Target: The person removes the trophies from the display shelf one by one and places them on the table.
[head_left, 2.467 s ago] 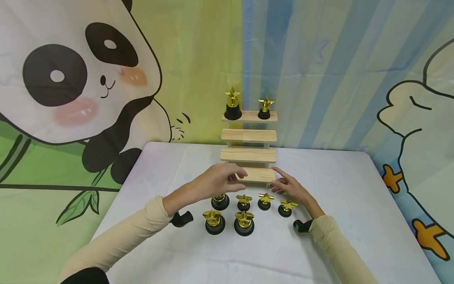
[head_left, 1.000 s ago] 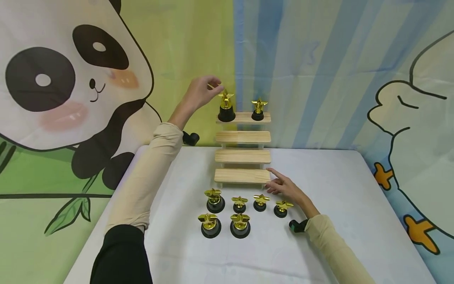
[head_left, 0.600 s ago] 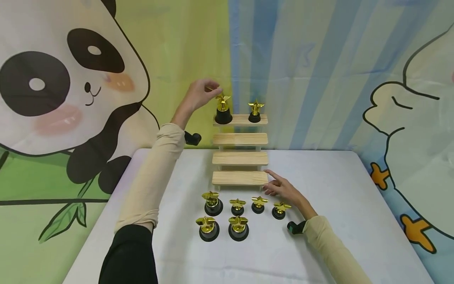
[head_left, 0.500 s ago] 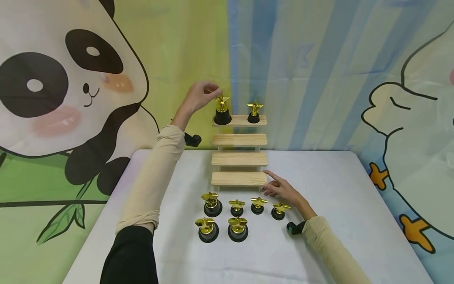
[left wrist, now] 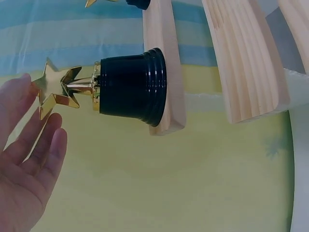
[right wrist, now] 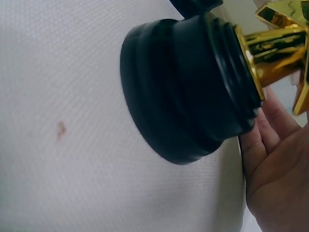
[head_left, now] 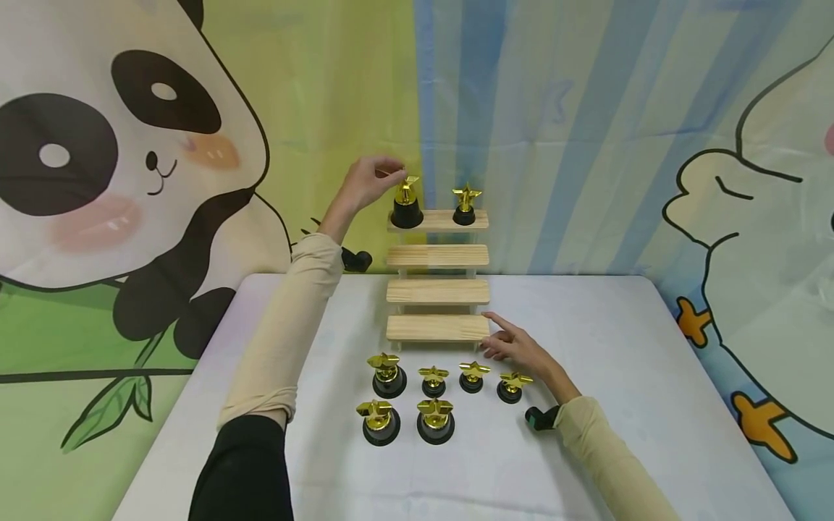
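My left hand (head_left: 370, 182) is at the top shelf and pinches the gold star of a larger trophy (head_left: 407, 206). In the left wrist view, thumb and fingers lie on either side of that star (left wrist: 55, 87), and the black base is upright on the wooden shelf. A smaller star trophy (head_left: 465, 205) stands at the right of the same shelf. My right hand (head_left: 521, 347) is low at the right end of the bottom step of the wooden display stand (head_left: 438, 328). Its forefinger reaches to the step's edge; the other fingers are loosely bent and hold nothing.
In front of the stand, several gold star trophies with black bases stand on the white table (head_left: 651, 434), including a larger one (head_left: 436, 421) in the front row. The trophy nearest my right hand (head_left: 510, 388) sits just below it. A printed cloth (head_left: 586, 145) hangs behind.
My left hand has moved from above the bottom step up to the top shelf and has taken hold of the larger trophy's star. The right hand stays at the bottom step.
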The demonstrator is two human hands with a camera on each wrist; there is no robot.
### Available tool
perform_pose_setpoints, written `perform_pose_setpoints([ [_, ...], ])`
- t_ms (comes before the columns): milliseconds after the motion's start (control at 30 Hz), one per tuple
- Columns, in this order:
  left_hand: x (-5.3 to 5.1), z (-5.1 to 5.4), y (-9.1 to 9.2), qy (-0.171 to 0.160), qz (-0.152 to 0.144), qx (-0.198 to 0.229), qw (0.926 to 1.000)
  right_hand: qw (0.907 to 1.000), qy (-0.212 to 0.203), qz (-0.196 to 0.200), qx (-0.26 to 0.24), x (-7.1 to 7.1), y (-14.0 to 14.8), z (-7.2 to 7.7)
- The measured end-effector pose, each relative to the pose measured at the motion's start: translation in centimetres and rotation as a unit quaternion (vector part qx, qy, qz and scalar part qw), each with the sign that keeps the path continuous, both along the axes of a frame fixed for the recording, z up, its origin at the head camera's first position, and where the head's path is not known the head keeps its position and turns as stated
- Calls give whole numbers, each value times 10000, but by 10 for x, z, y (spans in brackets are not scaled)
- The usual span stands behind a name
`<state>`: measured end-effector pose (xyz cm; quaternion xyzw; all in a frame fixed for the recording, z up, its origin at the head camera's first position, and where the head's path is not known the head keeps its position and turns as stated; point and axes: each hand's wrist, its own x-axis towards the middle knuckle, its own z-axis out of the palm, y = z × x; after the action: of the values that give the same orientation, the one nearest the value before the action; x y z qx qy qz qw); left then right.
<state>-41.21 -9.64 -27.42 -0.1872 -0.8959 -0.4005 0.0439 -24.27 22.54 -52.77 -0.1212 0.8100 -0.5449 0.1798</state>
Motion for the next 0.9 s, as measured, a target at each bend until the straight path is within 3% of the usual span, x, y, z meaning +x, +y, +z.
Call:
perform_pose_setpoints([
  [333,1,-9,-2,-256,-92,-29,9996,9999,-37,69,-106,2,0,-2],
  [433,0,-12,-4,-241,-64,25,9997,9998,32,142,-101,3,-1,5],
  [600,0,-17,-5,-176,16,165,9997,9998,10,148,-102,0,-2,1],
  [900,4,-14,-9,-224,120,247,9994,10000,-20,45,42,-4,-1,0],
])
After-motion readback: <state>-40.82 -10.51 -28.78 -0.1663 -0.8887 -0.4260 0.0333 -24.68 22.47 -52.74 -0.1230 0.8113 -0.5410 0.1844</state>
